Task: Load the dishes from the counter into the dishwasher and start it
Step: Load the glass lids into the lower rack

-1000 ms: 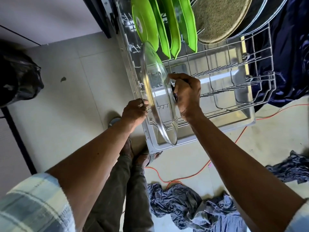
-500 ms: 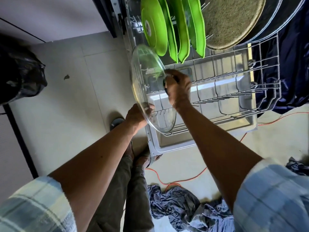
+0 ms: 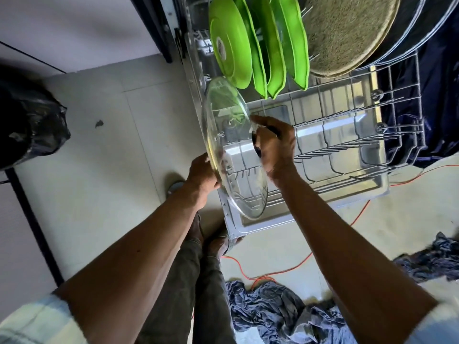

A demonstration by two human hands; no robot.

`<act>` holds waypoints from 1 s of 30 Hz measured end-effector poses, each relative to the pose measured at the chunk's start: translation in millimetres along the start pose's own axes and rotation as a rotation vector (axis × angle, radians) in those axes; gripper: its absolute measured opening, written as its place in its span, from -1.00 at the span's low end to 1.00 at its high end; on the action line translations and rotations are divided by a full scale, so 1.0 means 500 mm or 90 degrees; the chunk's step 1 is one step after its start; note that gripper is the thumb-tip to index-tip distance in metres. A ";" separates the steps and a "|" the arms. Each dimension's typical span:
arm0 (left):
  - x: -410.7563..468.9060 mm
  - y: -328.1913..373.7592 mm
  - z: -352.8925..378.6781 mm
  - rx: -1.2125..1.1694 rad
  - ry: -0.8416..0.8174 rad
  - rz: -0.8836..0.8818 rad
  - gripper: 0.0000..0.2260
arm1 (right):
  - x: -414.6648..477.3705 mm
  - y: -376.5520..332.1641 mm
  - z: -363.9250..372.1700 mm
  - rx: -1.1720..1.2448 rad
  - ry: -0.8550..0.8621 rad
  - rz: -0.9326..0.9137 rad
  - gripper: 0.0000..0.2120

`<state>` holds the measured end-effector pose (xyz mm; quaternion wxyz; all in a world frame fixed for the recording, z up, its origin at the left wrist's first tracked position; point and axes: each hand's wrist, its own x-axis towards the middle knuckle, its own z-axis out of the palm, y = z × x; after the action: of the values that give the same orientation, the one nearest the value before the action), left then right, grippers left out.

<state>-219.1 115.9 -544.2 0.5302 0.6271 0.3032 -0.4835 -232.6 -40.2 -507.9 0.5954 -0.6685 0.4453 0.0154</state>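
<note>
I hold a clear glass lid [image 3: 224, 135] on edge over the left end of the pulled-out lower rack [image 3: 347, 155] of the dishwasher. My right hand [image 3: 275, 145] grips the lid's black knob. My left hand [image 3: 202, 175] grips the lid's rim from the left side. Behind the lid, several green plates [image 3: 233, 45] stand upright in the rack. A speckled tan round dish [image 3: 347, 31] and dark plates [image 3: 417, 28] stand further right.
The open dishwasher door [image 3: 310, 209] lies under the rack. A black bag [image 3: 27, 125] sits on the floor at left. An orange cord [image 3: 285, 269] and blue cloth [image 3: 285, 314] lie on the floor near my feet. Dark blue fabric [image 3: 437, 90] hangs at right.
The lid has turned from nearly edge-on to a more open angle and shifted slightly left and toward the green plates. Both hands keep their hold on it.
</note>
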 end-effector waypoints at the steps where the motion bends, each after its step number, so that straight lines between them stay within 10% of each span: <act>1: 0.001 0.000 0.004 0.024 -0.016 0.011 -0.79 | -0.022 -0.009 -0.010 -0.012 -0.009 -0.019 -0.56; 14: -0.022 -0.003 0.018 -0.006 -0.060 -0.008 -0.50 | -0.125 -0.092 -0.198 -0.471 0.073 -0.249 -0.71; 21: -0.029 -0.007 0.022 0.021 -0.036 0.023 -0.65 | -0.107 -0.088 -0.215 -0.669 0.094 -0.333 -0.70; 30: -0.037 -0.011 0.043 0.029 0.042 0.085 -0.82 | -0.057 -0.055 -0.252 -0.516 0.168 -0.275 -0.81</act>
<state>-236.5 99.2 -528.5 0.5366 0.6732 0.2670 -0.4331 -297.1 -128.4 -434.0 0.2144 -0.9204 0.3262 -0.0208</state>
